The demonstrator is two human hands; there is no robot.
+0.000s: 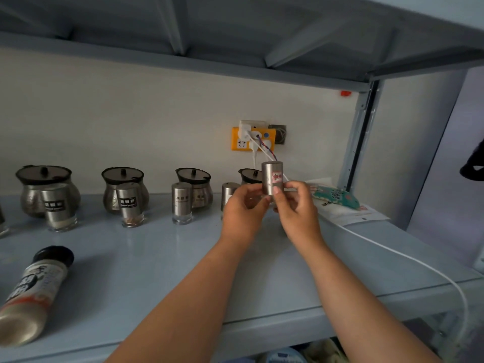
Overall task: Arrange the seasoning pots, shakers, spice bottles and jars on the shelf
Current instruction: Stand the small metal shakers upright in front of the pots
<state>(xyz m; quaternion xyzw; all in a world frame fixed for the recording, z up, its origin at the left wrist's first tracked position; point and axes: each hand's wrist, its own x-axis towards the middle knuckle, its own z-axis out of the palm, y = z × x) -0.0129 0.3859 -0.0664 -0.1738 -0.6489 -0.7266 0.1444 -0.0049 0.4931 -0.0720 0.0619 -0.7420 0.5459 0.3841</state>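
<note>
Cannot read the blurred red label (277,177) on the held shaker (267,179), nor see its base under the fingers of the left hand (242,208) and right hand (296,208). Can make out only part of the fourth shaker (229,191) and fourth pot (248,175) behind them. Cannot tell the dark thing (471,166) cut by the right edge.

A pale blue-grey metal shelf (157,271) fills the lower frame, and the underside of an upper shelf (235,27) spans the top. Behind them is a plain off-white wall (131,113). At centre, a yellow socket plate (271,145) carries white plugs. A grey upright post (355,142) stands at right.
</note>
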